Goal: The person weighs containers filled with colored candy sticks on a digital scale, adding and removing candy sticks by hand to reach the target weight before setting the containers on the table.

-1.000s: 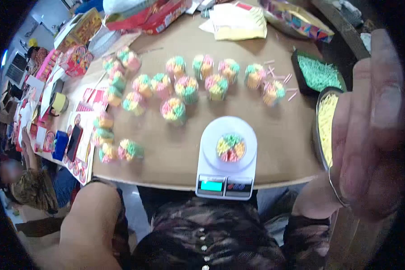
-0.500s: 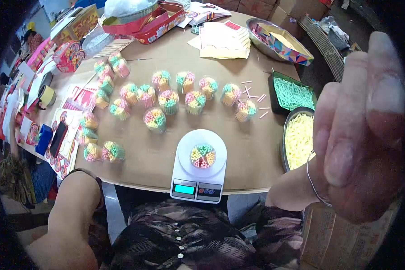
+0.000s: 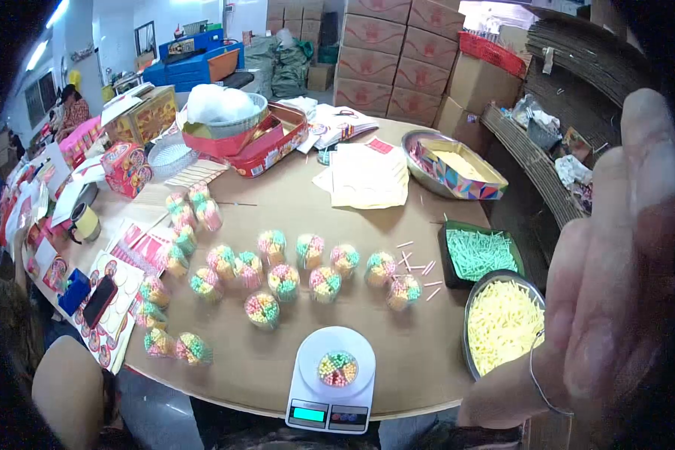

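Observation:
My right hand [image 3: 615,262] is raised large and close to the camera at the right, its fingers stretched out and nothing visible in it. Behind it is a bowl of yellow sticks [image 3: 502,326], beside a dark tray of green sticks [image 3: 478,255]. A white scale [image 3: 336,397] with a lit display stands at the table's near edge, bearing a clear cup of coloured sticks [image 3: 338,368]. Several similar cups [image 3: 283,282] are spread over the table. Of my left arm only a part near the elbow shows at the lower left; the left hand is out of view.
Loose pink sticks [image 3: 418,268] lie near the green tray. Papers [image 3: 370,176], a metal bowl [image 3: 427,169] and a red box [image 3: 266,154] are at the far side. A phone [image 3: 100,301] lies at the left. Stacked cartons [image 3: 371,60] and a distant person [image 3: 75,111] are beyond.
The view has tilted up, so the table sits lower and the cartons behind show. The right hand stays raised with fingers extended. The cup remains on the scale.

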The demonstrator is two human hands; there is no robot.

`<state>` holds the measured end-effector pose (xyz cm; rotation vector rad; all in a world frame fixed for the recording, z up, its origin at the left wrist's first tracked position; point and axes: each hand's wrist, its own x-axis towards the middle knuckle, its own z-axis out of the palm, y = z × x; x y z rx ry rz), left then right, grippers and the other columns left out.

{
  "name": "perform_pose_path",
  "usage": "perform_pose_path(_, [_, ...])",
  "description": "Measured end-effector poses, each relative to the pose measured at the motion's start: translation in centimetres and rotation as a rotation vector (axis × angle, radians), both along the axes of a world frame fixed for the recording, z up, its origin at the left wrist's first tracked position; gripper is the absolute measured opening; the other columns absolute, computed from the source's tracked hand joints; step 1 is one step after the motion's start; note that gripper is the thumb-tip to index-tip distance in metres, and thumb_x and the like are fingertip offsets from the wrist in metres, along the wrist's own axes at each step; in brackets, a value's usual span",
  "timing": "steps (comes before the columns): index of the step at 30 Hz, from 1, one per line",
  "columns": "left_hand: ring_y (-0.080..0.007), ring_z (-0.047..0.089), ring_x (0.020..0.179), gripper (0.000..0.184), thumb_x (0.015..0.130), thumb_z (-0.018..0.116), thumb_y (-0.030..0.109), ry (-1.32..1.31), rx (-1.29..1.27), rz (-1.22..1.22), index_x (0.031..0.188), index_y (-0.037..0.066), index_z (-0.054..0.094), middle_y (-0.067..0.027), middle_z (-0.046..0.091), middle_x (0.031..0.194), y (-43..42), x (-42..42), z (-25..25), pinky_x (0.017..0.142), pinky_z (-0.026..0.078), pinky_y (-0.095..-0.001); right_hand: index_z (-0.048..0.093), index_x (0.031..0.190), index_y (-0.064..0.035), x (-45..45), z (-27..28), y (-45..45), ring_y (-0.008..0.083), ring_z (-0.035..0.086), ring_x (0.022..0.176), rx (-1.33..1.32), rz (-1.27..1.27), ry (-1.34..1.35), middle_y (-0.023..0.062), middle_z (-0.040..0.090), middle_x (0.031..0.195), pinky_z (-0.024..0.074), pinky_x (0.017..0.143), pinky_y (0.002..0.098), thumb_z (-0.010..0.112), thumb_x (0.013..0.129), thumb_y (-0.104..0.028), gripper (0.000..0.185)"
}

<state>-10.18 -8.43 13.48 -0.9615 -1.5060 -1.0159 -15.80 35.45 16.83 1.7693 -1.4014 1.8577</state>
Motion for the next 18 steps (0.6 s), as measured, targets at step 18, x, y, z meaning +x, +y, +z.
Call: perform_pose_path(18, [-0.0298,0.049,0.115,0.079,0.072,0.076,0.034,-0.265,0.136,-0.011,0.131,0.0,0.036,-0.0176,0.045,0.128,6.6,14.1,-4.5,0.097,0.041,-0.0384,0.025,0.139,0.0096,6.0,1.6,-16.2,0.011,0.056,0.056,0.145,0.074,-0.348,0.0125,0.063,0.091,0.0466,0.05,0.0165,0.08,0.07,-0.006,0.089])
